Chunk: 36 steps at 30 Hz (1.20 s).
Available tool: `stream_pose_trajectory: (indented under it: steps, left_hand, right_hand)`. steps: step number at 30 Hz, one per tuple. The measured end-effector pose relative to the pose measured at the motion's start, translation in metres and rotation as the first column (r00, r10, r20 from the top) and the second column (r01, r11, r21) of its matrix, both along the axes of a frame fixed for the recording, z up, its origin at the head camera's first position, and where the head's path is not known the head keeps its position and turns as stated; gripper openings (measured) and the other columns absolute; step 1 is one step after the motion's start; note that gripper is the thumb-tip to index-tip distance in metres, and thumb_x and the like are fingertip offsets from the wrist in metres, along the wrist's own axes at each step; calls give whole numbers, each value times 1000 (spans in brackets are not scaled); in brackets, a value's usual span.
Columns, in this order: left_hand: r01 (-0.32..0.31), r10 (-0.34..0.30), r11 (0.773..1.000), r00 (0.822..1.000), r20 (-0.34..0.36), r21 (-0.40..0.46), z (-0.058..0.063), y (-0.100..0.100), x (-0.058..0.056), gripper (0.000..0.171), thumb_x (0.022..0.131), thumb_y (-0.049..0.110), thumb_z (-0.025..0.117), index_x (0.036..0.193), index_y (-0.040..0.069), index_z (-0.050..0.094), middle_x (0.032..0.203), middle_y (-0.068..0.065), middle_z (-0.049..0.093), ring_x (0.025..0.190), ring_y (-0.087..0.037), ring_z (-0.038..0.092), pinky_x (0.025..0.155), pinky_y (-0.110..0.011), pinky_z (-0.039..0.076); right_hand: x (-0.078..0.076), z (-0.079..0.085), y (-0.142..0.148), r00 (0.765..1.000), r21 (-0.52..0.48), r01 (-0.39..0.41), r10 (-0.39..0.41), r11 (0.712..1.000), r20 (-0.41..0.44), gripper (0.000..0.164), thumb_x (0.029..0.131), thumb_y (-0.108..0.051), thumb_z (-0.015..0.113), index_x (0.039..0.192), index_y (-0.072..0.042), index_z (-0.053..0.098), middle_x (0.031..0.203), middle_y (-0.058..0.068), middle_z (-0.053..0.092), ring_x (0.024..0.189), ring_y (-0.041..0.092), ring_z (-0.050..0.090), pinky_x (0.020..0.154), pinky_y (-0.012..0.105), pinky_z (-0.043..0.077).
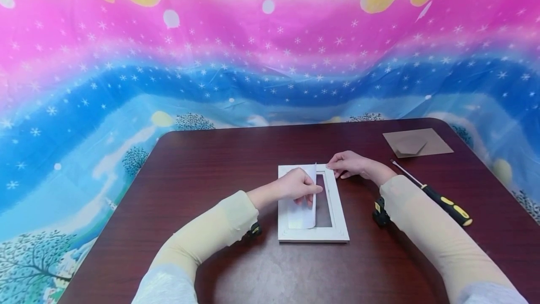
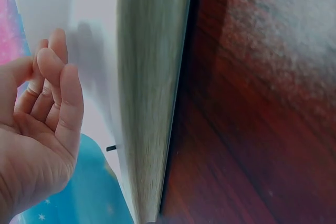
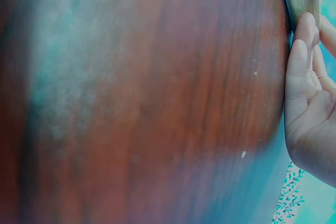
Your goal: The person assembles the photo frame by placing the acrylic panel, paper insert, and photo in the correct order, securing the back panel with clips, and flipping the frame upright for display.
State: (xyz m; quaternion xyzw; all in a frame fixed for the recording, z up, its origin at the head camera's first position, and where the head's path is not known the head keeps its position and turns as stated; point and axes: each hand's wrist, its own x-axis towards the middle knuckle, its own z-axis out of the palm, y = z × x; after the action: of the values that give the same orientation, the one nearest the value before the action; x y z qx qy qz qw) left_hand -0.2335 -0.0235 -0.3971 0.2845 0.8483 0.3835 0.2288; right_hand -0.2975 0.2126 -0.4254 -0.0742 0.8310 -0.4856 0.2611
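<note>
A white picture frame lies flat on the dark wooden table, its wood-grained side close up in the left wrist view. Over the frame's left part is a white sheet of paper, its right edge raised and curved. My left hand pinches that raised edge between thumb and fingers above the frame's opening. At the far right corner of the frame, my right hand holds on with thumb on top and fingers along the outer side.
A brown backing board with a folded flap lies at the table's back right. Nearer, beside my right forearm, is a yellow-and-black screwdriver. A patterned cloth hangs behind the table.
</note>
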Motion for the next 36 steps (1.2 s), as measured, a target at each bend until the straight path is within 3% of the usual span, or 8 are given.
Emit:
stream_pose_trajectory:
  steps: [6,17,36]
  left_hand:
    - [-1,1,1000,1000,15,-19,-2,7,2,44,97,24,62,57,7,70,56,-2,66,36,-12,48,40,-21,35]
    - [-1,1,998,1000,3,-65,-8,14,2,45,97,27,61,57,9,69,54,2,64,37,-11,46,41,-20,34]
    - [-38,40,995,999,14,-91,-5,14,2,47,94,38,64,58,10,69,53,1,64,40,-15,51,42,-23,40]
  right_hand:
    - [1,-1,4,999,-25,-33,33,999,-14,38,95,-30,64,110,5,59,78,5,64,71,12,61,64,24,52]
    - [1,-3,0,1000,13,9,-9,1000,-1,34,97,-23,62,115,6,58,78,4,64,71,13,61,63,25,53]
    - [1,1,0,1000,12,0,0,1000,-5,36,97,-24,61,116,6,57,78,3,63,72,13,61,64,26,53]
